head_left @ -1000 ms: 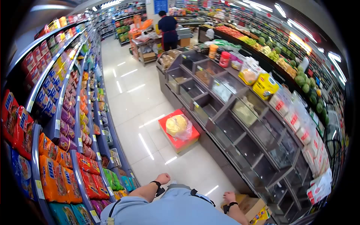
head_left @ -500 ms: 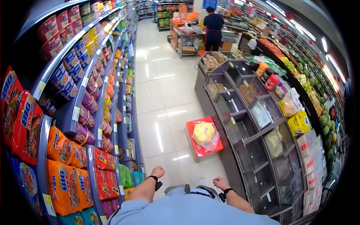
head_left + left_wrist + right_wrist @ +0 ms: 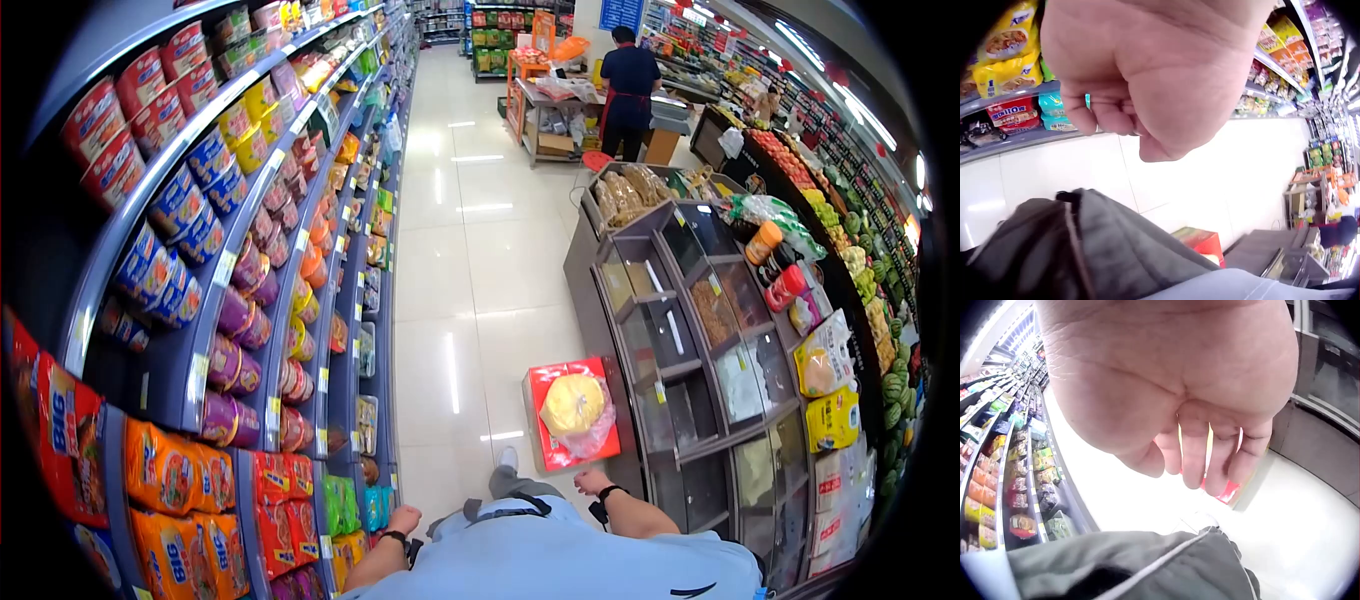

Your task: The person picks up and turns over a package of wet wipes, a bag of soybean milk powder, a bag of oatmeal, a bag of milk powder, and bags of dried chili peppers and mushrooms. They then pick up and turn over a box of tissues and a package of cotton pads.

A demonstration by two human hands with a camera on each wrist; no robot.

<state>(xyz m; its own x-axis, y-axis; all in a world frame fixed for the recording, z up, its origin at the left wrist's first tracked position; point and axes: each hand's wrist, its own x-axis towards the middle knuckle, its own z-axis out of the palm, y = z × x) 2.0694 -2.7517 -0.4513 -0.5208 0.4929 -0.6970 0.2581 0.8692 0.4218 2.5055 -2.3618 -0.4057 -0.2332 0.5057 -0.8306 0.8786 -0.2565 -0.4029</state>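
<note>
With twelve o'clock straight up the aisle, the left hand [image 3: 405, 520] hangs at about ten o'clock, beside the shelves [image 3: 198, 400] and just by some teal packets [image 3: 378, 505]. Its fingers are loosely curled and hold nothing, as the left wrist view shows. The right hand [image 3: 592, 482] is at about one o'clock, its fingers slightly bent and a little spread, gaps showing between them, pinching nothing.

The red box [image 3: 548, 378] stands on the floor between twelve and one o'clock, just beyond the right hand and beside the grey display bins [image 3: 592, 270], which run from one round to three. On its top lies a round yellow bundle [image 3: 574, 402] in a clear bag; neither hand appears to touch either.

Half a second ago the box sat higher in the head view, farther from the right hand. Now it has slid down close to that hand, and a shoe [image 3: 509, 458] shows plainly out in front at twelve o'clock, so the wearer has probably stepped forward. The left hand has dropped lower and back toward the body. That seems to put the box and bundle nearer to reach, chiefly for the right hand, though both hands remain unloaded and neither grip has begun to form
</note>
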